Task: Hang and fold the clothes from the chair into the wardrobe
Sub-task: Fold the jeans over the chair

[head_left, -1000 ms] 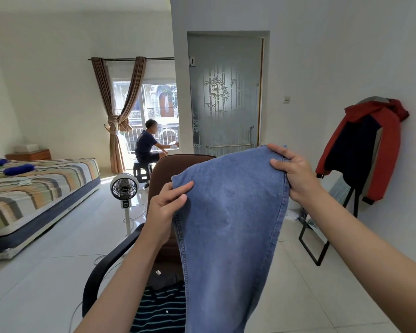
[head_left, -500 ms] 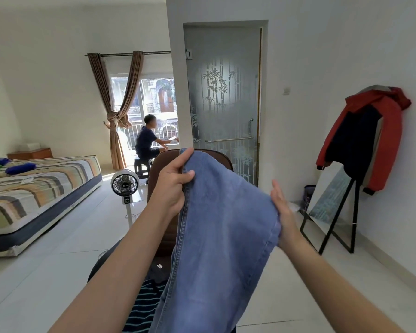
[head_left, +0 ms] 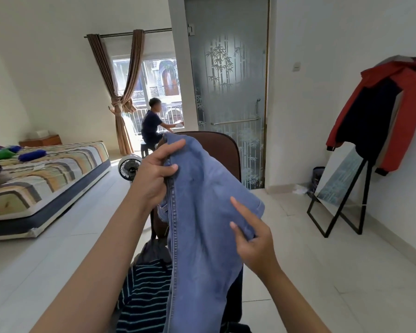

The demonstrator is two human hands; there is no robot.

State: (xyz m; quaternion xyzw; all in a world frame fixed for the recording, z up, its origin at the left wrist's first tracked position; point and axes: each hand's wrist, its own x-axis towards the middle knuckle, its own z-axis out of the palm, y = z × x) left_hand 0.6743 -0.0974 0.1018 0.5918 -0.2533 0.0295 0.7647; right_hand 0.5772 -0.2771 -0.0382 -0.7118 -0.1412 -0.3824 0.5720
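- We are pinching the top seam of the jeans in our left hand, thumb and fingers closed on the denim, holding them up in front of us.
- Our right hand is dropping lower than a second ago: it is no longer gripping the upper corner but nipping a fold at mid-height, forefinger sticking out loose.
- So the cloth, held spread flat a moment back, is now doubling over between the two grips; we judge a fold is starting.
- Below the grips the jeans are hanging over the striped top lying on the chair behind.
- No wardrobe is showing here, so carrying them there is still ahead.
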